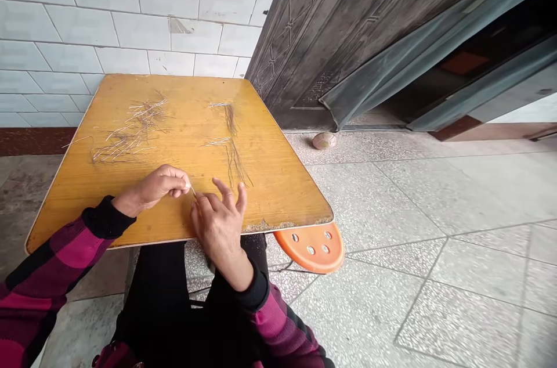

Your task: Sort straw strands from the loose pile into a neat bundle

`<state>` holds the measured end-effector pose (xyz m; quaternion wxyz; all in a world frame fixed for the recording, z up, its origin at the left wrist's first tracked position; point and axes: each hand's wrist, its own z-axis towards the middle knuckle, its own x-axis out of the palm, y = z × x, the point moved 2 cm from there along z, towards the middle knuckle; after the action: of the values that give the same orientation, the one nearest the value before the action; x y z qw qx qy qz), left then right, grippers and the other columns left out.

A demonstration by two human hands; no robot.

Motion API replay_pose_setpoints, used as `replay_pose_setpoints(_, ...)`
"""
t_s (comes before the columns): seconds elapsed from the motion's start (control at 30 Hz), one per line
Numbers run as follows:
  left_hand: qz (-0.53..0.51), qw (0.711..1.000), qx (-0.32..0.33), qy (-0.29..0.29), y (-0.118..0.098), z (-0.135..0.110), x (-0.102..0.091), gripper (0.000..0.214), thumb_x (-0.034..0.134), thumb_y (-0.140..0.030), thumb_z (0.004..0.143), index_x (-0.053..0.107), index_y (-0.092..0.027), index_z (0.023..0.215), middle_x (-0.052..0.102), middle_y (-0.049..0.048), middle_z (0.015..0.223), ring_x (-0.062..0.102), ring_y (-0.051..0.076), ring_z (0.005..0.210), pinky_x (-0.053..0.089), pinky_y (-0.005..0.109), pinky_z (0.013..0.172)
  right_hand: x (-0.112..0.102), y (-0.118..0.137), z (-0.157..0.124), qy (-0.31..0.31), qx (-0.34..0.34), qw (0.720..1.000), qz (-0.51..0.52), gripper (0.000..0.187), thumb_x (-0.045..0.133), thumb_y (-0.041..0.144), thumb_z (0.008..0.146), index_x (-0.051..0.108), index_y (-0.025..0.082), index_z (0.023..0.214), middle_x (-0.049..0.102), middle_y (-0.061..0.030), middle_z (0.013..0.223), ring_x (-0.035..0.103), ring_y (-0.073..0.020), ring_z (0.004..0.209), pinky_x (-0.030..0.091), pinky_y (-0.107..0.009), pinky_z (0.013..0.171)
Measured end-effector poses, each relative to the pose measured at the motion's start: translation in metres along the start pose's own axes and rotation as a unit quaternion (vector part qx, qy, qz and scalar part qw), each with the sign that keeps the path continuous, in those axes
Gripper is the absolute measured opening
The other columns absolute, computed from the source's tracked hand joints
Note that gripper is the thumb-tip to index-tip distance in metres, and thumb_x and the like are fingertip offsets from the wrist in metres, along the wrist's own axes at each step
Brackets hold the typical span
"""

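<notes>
My left hand (154, 188) rests on the yellow wooden table (278, 182), its thumb and fingers pinched on a small white bit I cannot name. My right hand (220, 220) lies just beside it near the front edge, thumb and forefinger pinching a thin wire-like strand that meets the left fingertips, the other fingers spread. A loose heap of thin pale strands (130, 130) lies at the table's left. Two neater bundles of strands (228, 141) with dark ends lie in the middle.
An orange plastic stool (311, 246) pokes out under the table's chipped front right corner. White tiled wall stands behind, a dark metal door (331, 25) to the right. A small round object (324, 140) lies on the terrazzo floor by the door.
</notes>
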<state>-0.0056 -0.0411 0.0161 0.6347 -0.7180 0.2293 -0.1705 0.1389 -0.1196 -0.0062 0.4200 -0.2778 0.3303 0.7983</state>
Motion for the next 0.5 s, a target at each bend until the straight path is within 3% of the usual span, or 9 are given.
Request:
replay_pose_setpoints(0.13,-0.037,0.998,0.009,-0.044,-0.002,0.0,-0.006,0.02,0.062,-0.029,0.063,0.057,-0.014,0.051,0.049,-0.0018,0.048,0.038,0.008,0.048,0.026,0.024,0.051,-0.002,-0.006,-0.007,-0.037,-0.027,0.998,-0.035,0.011,0.06,0.017,0.083,0.066,0.022,0.075,0.067,-0.001,0.119,0.031,-0.032,0.138,0.006,-0.061,0.112)
replay_pose_setpoints(0.23,-0.054,0.997,0.018,-0.057,-0.004,-0.002,-0.01,0.019,0.063,-0.028,0.062,0.058,-0.014,0.051,0.049,-0.0023,0.049,0.039,0.008,0.048,0.026,0.024,0.051,-0.003,-0.011,-0.014,-0.052,-0.059,0.996,-0.038,0.016,0.057,0.017,0.086,0.066,0.021,0.073,0.066,0.0007,0.122,0.026,-0.0308,0.141,0.004,-0.061,0.114)
replay_pose_setpoints(0.33,-0.061,0.997,0.014,-0.05,-0.003,-0.002,-0.011,0.018,0.064,-0.027,0.062,0.058,-0.014,0.051,0.048,-0.0025,0.048,0.039,0.008,0.048,0.026,0.024,0.052,-0.008,-0.018,-0.021,-0.051,-0.082,0.995,-0.017,0.018,0.054,0.016,0.088,0.065,0.02,0.075,0.07,-0.001,0.112,0.037,-0.0294,0.136,0.008,-0.059,0.114)
replay_pose_setpoints(0.4,-0.064,0.997,0.006,-0.044,-0.003,-0.002,-0.01,0.017,0.064,-0.025,0.061,0.058,-0.013,0.05,0.048,-0.0026,0.047,0.04,0.007,0.047,0.026,0.024,0.052,-0.012,-0.023,-0.027,-0.034,-0.084,0.996,-0.004,0.016,0.052,0.015,0.09,0.065,0.019,0.081,0.073,-0.0029,0.101,0.051,-0.0264,0.125,0.023,-0.052,0.111)
replay_pose_setpoints(0.5,-0.08,0.995,0.015,-0.055,-0.004,-0.002,-0.011,0.018,0.064,-0.025,0.061,0.057,-0.013,0.05,0.047,-0.0027,0.046,0.039,0.007,0.047,0.026,0.024,0.052,-0.022,-0.033,-0.038,-0.008,-0.066,0.998,0.0,0.014,0.05,0.014,0.092,0.063,0.017,0.088,0.071,-0.0041,0.076,0.066,-0.0183,0.085,0.045,-0.035,0.084)
